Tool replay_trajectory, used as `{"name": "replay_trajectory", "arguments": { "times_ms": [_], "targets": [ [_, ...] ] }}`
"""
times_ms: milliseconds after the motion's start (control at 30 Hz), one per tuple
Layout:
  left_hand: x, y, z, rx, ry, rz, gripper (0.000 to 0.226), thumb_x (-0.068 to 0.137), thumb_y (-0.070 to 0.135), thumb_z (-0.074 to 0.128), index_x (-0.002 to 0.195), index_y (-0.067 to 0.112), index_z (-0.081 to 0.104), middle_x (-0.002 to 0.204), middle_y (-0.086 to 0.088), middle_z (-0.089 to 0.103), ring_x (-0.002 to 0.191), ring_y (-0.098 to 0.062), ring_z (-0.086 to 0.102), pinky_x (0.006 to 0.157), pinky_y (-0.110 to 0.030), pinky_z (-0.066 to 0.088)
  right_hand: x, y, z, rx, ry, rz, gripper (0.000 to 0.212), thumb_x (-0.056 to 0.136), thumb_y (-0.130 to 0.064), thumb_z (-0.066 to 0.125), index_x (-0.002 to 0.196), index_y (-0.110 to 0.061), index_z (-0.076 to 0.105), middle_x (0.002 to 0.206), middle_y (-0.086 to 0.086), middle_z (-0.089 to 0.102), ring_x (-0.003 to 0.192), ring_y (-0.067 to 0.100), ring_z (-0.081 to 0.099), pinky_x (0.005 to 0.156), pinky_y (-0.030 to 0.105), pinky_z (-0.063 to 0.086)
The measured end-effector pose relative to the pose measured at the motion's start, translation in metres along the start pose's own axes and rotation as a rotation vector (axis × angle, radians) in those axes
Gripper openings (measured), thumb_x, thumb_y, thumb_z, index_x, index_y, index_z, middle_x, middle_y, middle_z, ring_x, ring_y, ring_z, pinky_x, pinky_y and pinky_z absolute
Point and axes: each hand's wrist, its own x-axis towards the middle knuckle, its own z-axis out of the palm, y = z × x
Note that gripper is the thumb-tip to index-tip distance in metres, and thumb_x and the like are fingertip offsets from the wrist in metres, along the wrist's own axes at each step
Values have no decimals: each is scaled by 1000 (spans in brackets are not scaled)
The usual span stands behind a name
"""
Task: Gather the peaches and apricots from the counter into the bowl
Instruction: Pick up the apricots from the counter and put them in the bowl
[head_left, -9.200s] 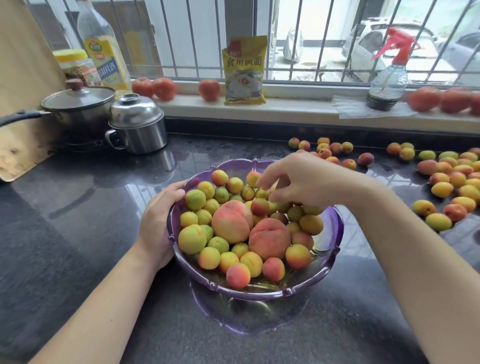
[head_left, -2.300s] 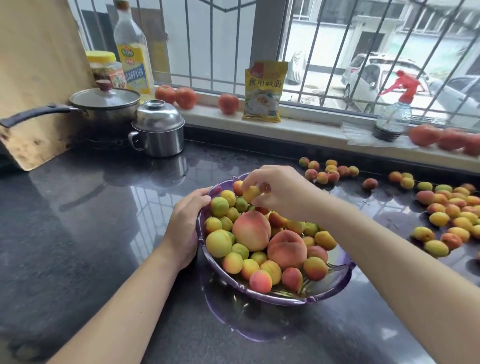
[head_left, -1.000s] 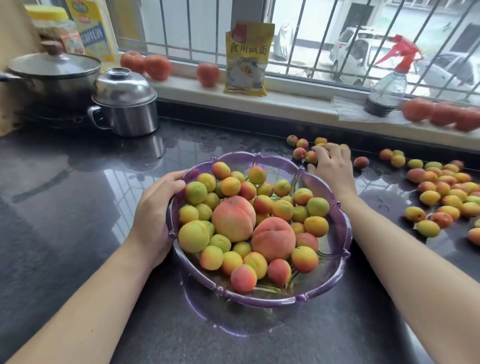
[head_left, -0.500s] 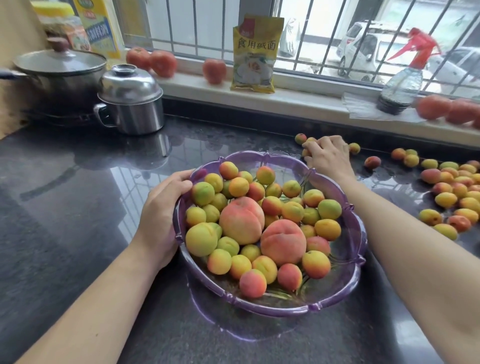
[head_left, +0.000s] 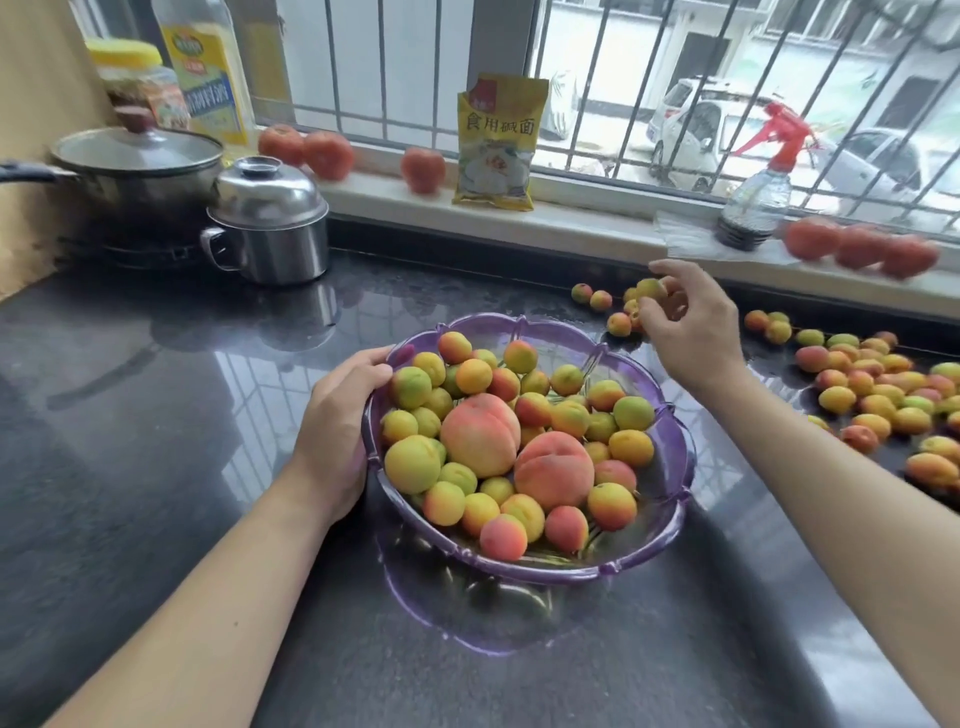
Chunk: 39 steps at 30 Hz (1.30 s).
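While a lidded saucepan (head_left: 136, 166) and a small steel pot (head_left: 270, 223) stood at ten o'clock on the dark counter (head_left: 130, 415), with an oil bottle (head_left: 205, 67) and a yellow-capped jar (head_left: 136, 78) behind them, the left hand (head_left: 337, 431) gripped the purple bowl (head_left: 670, 488) at its nine o'clock rim, thumb hooked over the edge and fingers curled round the outside wall. The bowl sat near the middle of the counter and was heaped with small apricots (head_left: 571, 415), yellow, green and orange-red, around two large peaches (head_left: 480, 434) lying side by side in the centre. On the sill at twelve o'clock stood three tomatoes (head_left: 327, 153) and a yellow packet (head_left: 496, 140) leaning on the window bars. At one o'clock from the bowl the right hand (head_left: 685, 327) was raised just above the counter, its fingers curled round a few small apricots, one yellow fruit (head_left: 651, 289) showing at the fingertips; how many it held could not be told. A few loose apricots (head_left: 600, 300) lay on the counter just beside that hand. Farther round, at two to three o'clock, a large scatter of apricots (head_left: 878, 395) covered the counter, well apart from the bowl. Above them on the sill stood a red-triggered spray bottle (head_left: 758, 197) and a row of blurred tomatoes (head_left: 862, 248).
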Motion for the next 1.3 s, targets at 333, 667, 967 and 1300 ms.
{"name": "replay_trajectory", "arguments": {
  "times_ms": [333,667,967,1300],
  "targets": [
    [-1,-2,-3,-8,-11,7,44,84,26,58,118,7,77,117,-20,78,118,-37,72,107,-53,54,-55,-153,-6,109,-585,-161,28,88,-30,77,111,-26,63,99,-9,69,92,8,67,81,28,59],
    [-3,-1,-2,-37,-42,1,33,86,23,57,105,16,83,111,-16,80,104,-26,75,95,-44,56,-67,-163,33,-190,-563,-536,19,89,-35,74,97,-21,64,101,-5,64,96,17,47,82,33,43],
    [-3,-3,-2,-25,-30,7,32,96,18,54,115,11,78,109,-14,81,104,-26,74,91,-40,57,-68,-151,35,-115,-566,-554,24,87,-31,76,108,-22,68,112,-4,62,102,19,46,86,35,44],
    [1,-8,-1,16,60,71,33,82,25,57,101,17,83,108,-12,81,104,-25,75,92,-40,57,-1,-1,-4,-248,-186,209,21,91,-12,59,97,-23,76,110,9,71,106,30,65,98,41,48]
  ]
}}
